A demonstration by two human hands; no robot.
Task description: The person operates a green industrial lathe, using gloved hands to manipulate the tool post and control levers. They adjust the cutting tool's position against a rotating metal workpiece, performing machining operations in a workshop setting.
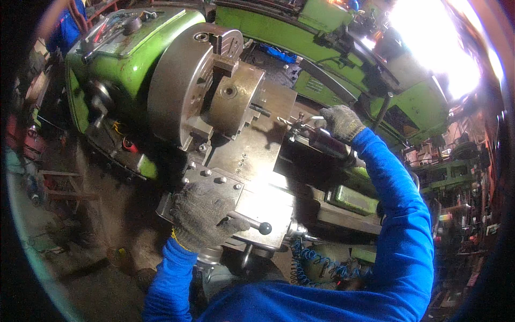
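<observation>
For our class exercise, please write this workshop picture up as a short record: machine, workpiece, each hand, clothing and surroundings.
Machine: green lathe with a large round chuck
Workpiece: thick metal disc, set in the chuck
Left hand: gloved, on the bolted metal block, beside a black-knobbed lever; grip unclear
Right hand: gloved, at a curved metal rod above a dark cylinder; grip unclear
Clothing: blue sleeves
Surroundings: another green machine behind; coiled blue hose below
</observation>
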